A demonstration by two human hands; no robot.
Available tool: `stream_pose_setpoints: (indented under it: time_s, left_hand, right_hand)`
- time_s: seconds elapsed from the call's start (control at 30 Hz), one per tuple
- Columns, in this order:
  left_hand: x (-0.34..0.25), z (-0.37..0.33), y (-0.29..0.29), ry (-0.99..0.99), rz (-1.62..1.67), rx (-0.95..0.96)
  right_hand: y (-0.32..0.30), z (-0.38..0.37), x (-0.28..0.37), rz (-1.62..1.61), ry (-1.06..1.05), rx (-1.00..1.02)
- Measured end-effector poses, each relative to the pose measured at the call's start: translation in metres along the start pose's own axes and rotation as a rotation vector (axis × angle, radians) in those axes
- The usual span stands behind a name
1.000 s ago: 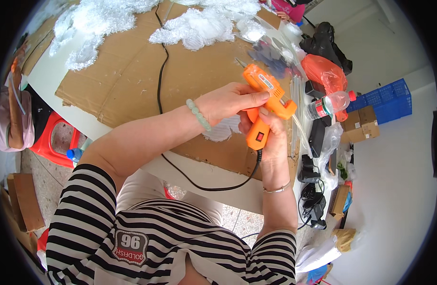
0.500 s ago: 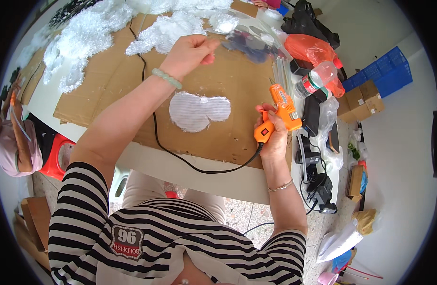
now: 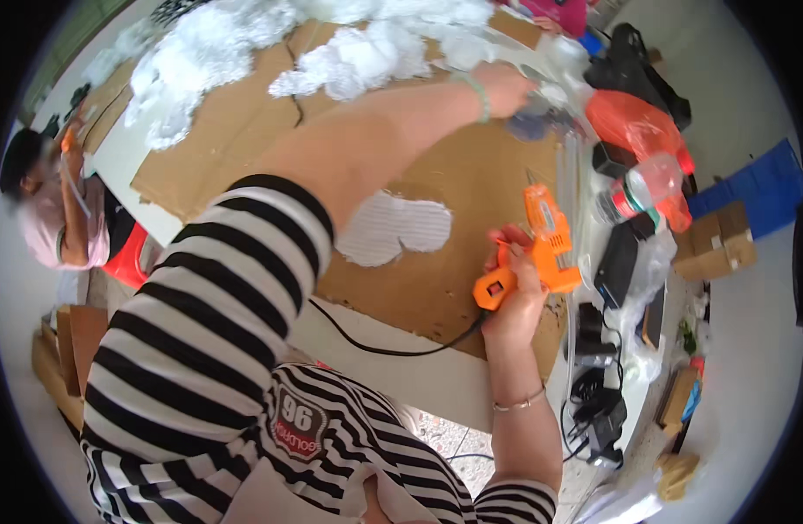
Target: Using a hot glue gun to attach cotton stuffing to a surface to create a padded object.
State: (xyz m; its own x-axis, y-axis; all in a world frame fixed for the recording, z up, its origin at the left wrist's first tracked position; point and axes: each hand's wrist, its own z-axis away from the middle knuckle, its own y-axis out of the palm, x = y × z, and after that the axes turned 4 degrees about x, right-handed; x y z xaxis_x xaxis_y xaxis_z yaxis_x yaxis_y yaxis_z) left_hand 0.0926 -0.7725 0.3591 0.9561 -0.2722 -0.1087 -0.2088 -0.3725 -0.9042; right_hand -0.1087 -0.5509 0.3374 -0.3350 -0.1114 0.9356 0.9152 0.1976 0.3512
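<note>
In my right hand (image 3: 517, 316) is an orange hot glue gun (image 3: 548, 220), held by its handle with the nozzle pointing away from me. Its black cord (image 3: 393, 350) runs back along the near table edge. My left arm stretches across the table, and my left hand (image 3: 504, 89) is at some dark bluish, sheer pieces (image 3: 529, 125) at the far right; its fingers are blurred and partly hidden. A white ribbed, rounded fabric piece (image 3: 394, 230) lies flat on the brown cardboard (image 3: 436, 301), partly covered by my left arm.
Fluffy white tinsel-like material (image 3: 218, 57) covers the far side. Clear glue sticks (image 3: 572, 175), a plastic bottle (image 3: 641, 188), a red plastic bag (image 3: 633, 127) and black adapters (image 3: 598, 410) line the right edge. Another person (image 3: 65, 205) sits at the left.
My left hand has moved right and farther away, from above the fabric piece to the dark sheer pieces. My right hand still holds the glue gun. The view has shifted.
</note>
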Motion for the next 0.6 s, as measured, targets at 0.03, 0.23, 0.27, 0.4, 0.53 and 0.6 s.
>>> stream_pose_setpoints:
  time_s: [0.03, 0.23, 0.27, 0.4, 0.53, 0.6]
  left_hand:
    - [-0.017, -0.008, 0.005, -0.025, -0.033, 0.052]
    - [-0.031, -0.013, 0.032, -0.024, -0.078, 0.170]
    - [-0.031, -0.007, 0.029, -0.006, -0.079, 0.254]
    - [-0.038, 0.000, 0.030, 0.200, -0.175, 0.125]
    - [-0.037, 0.011, 0.022, 0.349, -0.157, 0.114]
    - [-0.036, 0.023, 0.008, 0.245, -0.030, 0.187]
  right_hand:
    - [-0.006, -0.001, -0.005, -0.001, -0.052, -0.001]
    - [-0.005, 0.000, -0.008, 0.033, -0.029, 0.015]
    - [-0.005, -0.001, -0.008, 0.022, -0.019, 0.020]
    - [-0.008, -0.003, -0.009, 0.049, -0.050, 0.037]
    - [-0.011, -0.007, -0.008, 0.049, -0.039, 0.070]
    - [-0.014, -0.013, -0.012, 0.050, -0.035, 0.088]
